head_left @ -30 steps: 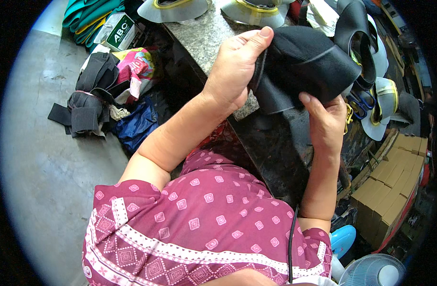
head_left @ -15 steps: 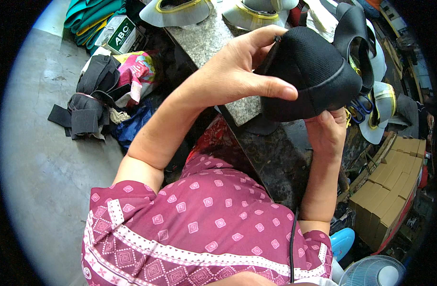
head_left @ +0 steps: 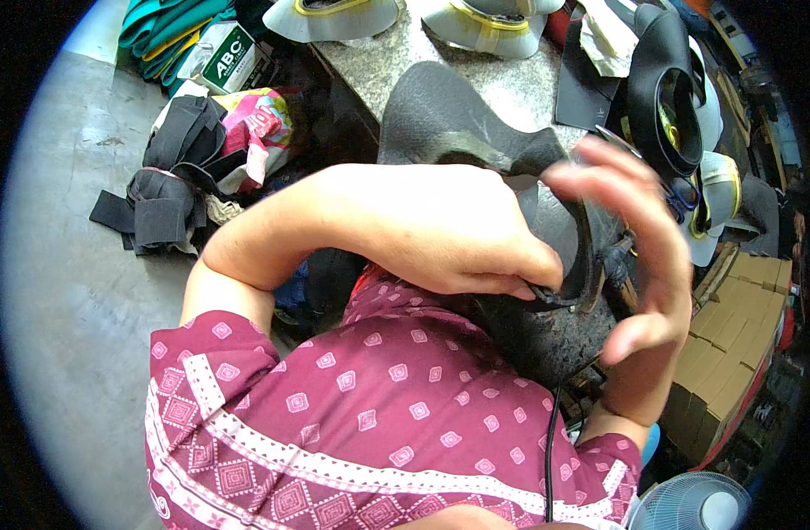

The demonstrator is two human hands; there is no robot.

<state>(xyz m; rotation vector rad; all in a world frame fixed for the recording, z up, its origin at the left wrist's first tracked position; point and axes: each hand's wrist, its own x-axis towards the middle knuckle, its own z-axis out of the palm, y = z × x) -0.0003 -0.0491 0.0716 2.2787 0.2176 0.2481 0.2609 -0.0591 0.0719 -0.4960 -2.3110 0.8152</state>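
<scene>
A black, cap-like fabric piece is tilted in front of me, its hollow inside and curved edge partly showing. My left hand lies across it with the fingers closed, pinching its near rim. Much of the piece is hidden behind that hand. To the right of the rim, my right hand is raised with thumb and fingers apart; motion blurs its fingertips, and nothing shows between them.
Pale visor-like pieces with yellow edging rest on the speckled stone tabletop. Black pieces and blue-handled scissors are at the right. Cardboard and a fan stand lower right. Dark fabric scraps lie left.
The black piece has been lowered and turned, so its hollow inside faces me. My left hand has swung across to its near rim; my right hand has let go and risen to the right.
</scene>
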